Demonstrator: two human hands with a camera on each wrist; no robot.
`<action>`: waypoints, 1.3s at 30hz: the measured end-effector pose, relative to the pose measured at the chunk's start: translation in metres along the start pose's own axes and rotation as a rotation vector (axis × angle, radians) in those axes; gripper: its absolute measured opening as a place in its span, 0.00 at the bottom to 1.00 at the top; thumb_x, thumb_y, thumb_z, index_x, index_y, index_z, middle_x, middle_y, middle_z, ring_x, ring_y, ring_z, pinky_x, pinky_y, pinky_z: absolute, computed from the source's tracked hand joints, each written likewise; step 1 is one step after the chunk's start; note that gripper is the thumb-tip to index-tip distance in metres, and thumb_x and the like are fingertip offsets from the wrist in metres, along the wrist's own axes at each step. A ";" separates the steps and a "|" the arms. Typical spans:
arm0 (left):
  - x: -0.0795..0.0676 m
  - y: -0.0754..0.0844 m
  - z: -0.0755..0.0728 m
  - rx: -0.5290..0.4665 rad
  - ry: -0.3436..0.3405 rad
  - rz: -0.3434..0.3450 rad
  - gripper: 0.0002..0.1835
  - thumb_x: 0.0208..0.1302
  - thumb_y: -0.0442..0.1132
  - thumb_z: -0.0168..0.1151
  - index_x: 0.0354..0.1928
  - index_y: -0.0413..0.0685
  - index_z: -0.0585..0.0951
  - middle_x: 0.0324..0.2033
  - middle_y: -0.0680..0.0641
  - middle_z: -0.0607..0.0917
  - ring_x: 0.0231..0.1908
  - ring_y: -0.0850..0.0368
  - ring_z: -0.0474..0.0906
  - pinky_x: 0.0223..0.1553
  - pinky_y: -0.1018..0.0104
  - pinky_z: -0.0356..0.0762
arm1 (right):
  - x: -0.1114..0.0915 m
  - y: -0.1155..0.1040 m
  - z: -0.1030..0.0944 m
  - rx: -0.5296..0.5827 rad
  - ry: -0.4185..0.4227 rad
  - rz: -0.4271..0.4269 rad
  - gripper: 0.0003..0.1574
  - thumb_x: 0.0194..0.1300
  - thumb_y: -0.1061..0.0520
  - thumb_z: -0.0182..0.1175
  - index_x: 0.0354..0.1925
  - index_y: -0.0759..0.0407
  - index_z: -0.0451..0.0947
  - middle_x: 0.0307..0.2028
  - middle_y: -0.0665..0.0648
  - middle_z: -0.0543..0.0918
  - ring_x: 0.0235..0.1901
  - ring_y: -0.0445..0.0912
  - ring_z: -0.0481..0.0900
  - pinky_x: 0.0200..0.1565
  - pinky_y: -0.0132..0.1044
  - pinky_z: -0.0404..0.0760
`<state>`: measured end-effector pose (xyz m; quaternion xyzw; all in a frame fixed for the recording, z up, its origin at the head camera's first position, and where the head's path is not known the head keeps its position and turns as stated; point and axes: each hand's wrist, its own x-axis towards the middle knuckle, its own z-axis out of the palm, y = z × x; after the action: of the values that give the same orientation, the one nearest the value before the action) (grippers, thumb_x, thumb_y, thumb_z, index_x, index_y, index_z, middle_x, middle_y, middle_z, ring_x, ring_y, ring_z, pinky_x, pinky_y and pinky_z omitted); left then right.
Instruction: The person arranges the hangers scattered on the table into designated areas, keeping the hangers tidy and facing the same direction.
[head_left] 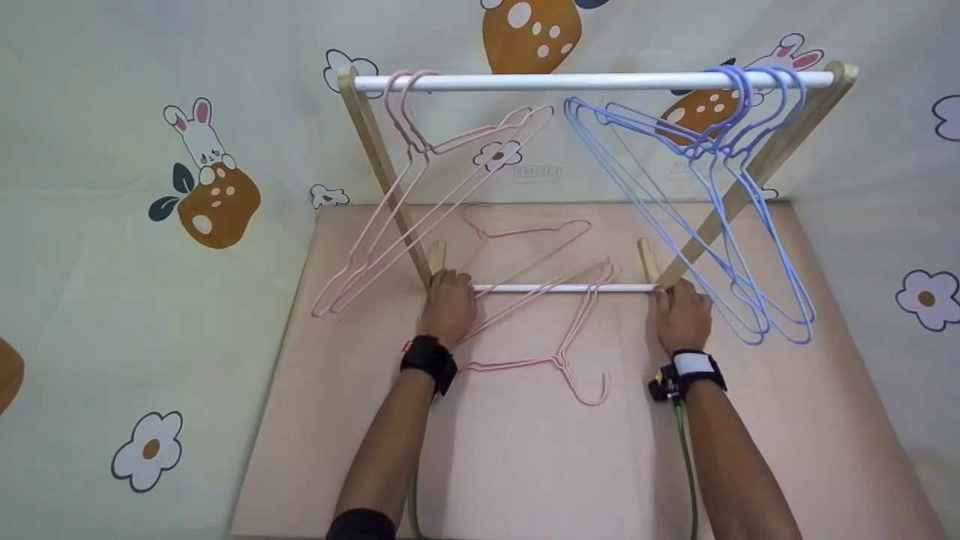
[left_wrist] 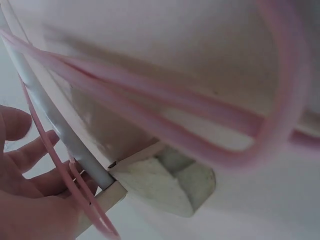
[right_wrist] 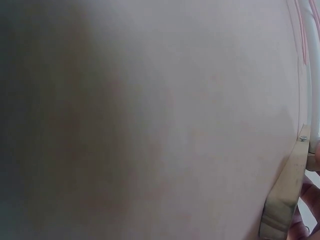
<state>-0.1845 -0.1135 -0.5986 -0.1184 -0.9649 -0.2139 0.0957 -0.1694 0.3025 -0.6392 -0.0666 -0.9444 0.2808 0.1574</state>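
A small clothes rack with wooden legs and a white top bar [head_left: 540,82] stands before me. At its lower left corner my left hand [head_left: 450,307] grips the wooden foot [left_wrist: 112,200] beside the white lower bar [head_left: 562,288]; in the left wrist view a pink hanger crosses in front of the fingers [left_wrist: 42,180]. My right hand [head_left: 684,315] holds the lower right corner, its fingers [right_wrist: 311,195] around the wooden foot [right_wrist: 286,195]. Loose pink hangers [head_left: 559,360] lie between the hands, some across the lower bar.
Two pink hangers [head_left: 401,202] hang at the top bar's left end, and several blue hangers [head_left: 712,187] hang at its right end above my right hand. Beneath lies a pink surface [head_left: 525,450]. Patterned cloth [head_left: 97,300] covers the walls around it. Green cables [head_left: 686,465] trail from the wrists.
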 end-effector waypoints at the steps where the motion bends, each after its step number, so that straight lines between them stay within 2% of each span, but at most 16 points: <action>1: -0.001 -0.001 0.000 0.023 0.006 0.015 0.11 0.77 0.30 0.60 0.51 0.29 0.86 0.50 0.29 0.86 0.62 0.29 0.79 0.73 0.44 0.68 | 0.000 0.000 0.000 -0.003 -0.004 0.004 0.20 0.87 0.53 0.55 0.50 0.72 0.75 0.59 0.76 0.81 0.59 0.72 0.78 0.70 0.62 0.64; 4: -0.002 -0.002 0.001 0.062 0.022 0.026 0.09 0.72 0.25 0.61 0.49 0.28 0.87 0.49 0.30 0.87 0.60 0.30 0.80 0.70 0.45 0.72 | 0.000 -0.001 0.000 -0.006 -0.023 0.020 0.21 0.87 0.52 0.54 0.52 0.73 0.75 0.61 0.76 0.81 0.61 0.72 0.77 0.70 0.61 0.64; 6: -0.003 -0.003 0.001 0.064 0.023 0.016 0.11 0.71 0.24 0.62 0.51 0.27 0.86 0.51 0.30 0.86 0.60 0.31 0.80 0.69 0.46 0.73 | 0.001 -0.002 0.001 -0.009 -0.029 0.031 0.22 0.87 0.52 0.54 0.54 0.73 0.76 0.63 0.76 0.80 0.63 0.71 0.76 0.71 0.61 0.64; 14: -0.002 0.002 -0.006 0.038 0.001 -0.021 0.14 0.73 0.24 0.64 0.57 0.26 0.86 0.53 0.31 0.84 0.60 0.34 0.81 0.68 0.48 0.76 | 0.000 -0.007 -0.003 0.002 -0.028 0.035 0.21 0.87 0.54 0.54 0.55 0.74 0.76 0.63 0.76 0.80 0.64 0.71 0.76 0.72 0.62 0.64; 21: -0.003 0.005 -0.012 0.077 0.088 0.058 0.12 0.70 0.23 0.66 0.53 0.30 0.88 0.49 0.34 0.86 0.52 0.37 0.85 0.58 0.50 0.83 | 0.001 -0.005 -0.003 0.000 -0.023 0.015 0.21 0.87 0.54 0.54 0.55 0.74 0.76 0.62 0.76 0.81 0.63 0.71 0.77 0.72 0.60 0.63; 28: -0.004 0.011 -0.019 0.058 0.102 0.043 0.12 0.73 0.22 0.65 0.54 0.34 0.88 0.50 0.36 0.86 0.48 0.40 0.88 0.48 0.50 0.87 | 0.002 -0.002 -0.002 0.005 -0.027 0.044 0.22 0.87 0.53 0.53 0.58 0.73 0.77 0.62 0.75 0.81 0.63 0.70 0.76 0.72 0.60 0.63; 34: -0.006 0.014 -0.021 0.032 0.181 0.109 0.17 0.68 0.19 0.67 0.56 0.36 0.86 0.49 0.35 0.86 0.42 0.39 0.89 0.38 0.50 0.89 | 0.001 -0.003 -0.002 0.001 -0.036 0.055 0.22 0.87 0.53 0.53 0.59 0.73 0.77 0.64 0.75 0.80 0.65 0.70 0.76 0.74 0.60 0.62; 39: -0.007 0.018 -0.021 0.010 0.250 0.157 0.20 0.69 0.17 0.64 0.61 0.33 0.82 0.46 0.35 0.86 0.41 0.41 0.90 0.39 0.53 0.89 | 0.000 -0.006 -0.005 0.009 -0.030 0.044 0.21 0.86 0.54 0.54 0.57 0.74 0.77 0.63 0.76 0.81 0.63 0.71 0.77 0.72 0.61 0.63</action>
<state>-0.1702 -0.1084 -0.5745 -0.1654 -0.9343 -0.2140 0.2321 -0.1675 0.2998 -0.6320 -0.0823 -0.9438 0.2892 0.1372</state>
